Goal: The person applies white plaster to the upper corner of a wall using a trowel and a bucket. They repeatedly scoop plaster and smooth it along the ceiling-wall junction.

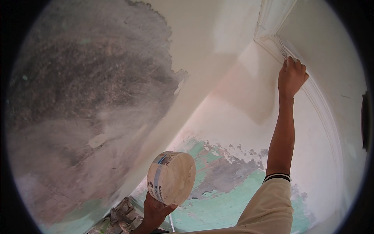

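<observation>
My 2 hands: well apart, both bare, L down low & R raised high on the right
L hand (156, 212): clamped on lower side of 1 tub, thumb on nr edge, other fingers mostly hidden
Plastic tub (160, 177): in my L hand, round, off-white w/ blue stripe & dark print, tilted so its mouth turns to the right
Paste (183, 181): pale, thick-looking, inside tub, surface uneven
R hand (293, 76): up nr the corner, back of hand toward me, fingers curled tight on 1 slim tool
Slim tool (282, 47): partly hidden by my fingers, far end by the cornice corner, exact kind can't tell
Cornice (320, 102): off-white, ridged, runs from corner along top of R wall, looks curved thru the lens
R sleeve (267, 206): beige, black cuff w/ thin pale line, arm bare past it
L wall (89, 82): big rough grey patch, ragged edge, cream coat beside it
R wall (230, 206): pale up top, flaking green paint & grey patch lower down
Clutter (120, 218): bottom L, jumbled, can't make out pcs
Dark obj (365, 121): far R rim, kind can't tell
</observation>
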Motion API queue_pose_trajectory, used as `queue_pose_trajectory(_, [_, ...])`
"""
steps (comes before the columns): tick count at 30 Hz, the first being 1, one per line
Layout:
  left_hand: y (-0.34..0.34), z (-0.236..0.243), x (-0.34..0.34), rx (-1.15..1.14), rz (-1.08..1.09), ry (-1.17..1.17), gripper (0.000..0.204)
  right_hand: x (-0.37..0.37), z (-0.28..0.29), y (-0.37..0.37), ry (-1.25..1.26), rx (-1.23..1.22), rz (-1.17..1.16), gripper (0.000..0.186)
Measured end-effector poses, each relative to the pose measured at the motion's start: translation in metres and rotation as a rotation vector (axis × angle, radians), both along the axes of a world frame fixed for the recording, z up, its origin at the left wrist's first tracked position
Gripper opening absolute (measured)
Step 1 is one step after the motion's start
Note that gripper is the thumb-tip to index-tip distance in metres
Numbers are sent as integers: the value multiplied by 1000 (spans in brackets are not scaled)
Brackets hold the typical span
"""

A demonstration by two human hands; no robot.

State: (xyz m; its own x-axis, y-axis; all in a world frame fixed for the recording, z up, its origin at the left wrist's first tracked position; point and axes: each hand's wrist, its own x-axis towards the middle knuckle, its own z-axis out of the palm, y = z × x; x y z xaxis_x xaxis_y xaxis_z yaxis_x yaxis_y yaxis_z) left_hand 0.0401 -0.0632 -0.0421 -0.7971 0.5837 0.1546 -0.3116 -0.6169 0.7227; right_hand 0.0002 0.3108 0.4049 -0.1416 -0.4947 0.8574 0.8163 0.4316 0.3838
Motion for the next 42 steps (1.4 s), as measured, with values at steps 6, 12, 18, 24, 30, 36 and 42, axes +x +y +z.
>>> queue_pose_trajectory(6, [7, 4, 3, -6, 23, -15, 87, 33, -29, 36, 54, -105, 226, 14])
queue_pose_trajectory(12, [3, -9, 6, -70, 188, 154, 110, -30, -63, -22, 54, -1267, 1658, 16])
queue_pose_trajectory(18, [13, -20, 9, -172, 217, 173, 109, -88, -73, -9, 125, -1077, 2246, 16])
queue_pose_trajectory(24, [12, -21, 24, -254, 276, 193, 109, -102, -54, -13, 220, -1087, 2368, 15])
queue_pose_trajectory(30, [9, -23, 26, -278, 315, 192, 108, -107, -46, -15, 242, -1030, 2171, 16])
queue_pose_trajectory(36, [11, -29, 27, -279, 326, 178, 108, -106, -50, -11, 127, -1099, 2060, 16])
queue_pose_trajectory(42, [13, -35, 28, -270, 322, 181, 107, -113, -43, -11, 180, -1041, 2098, 16])
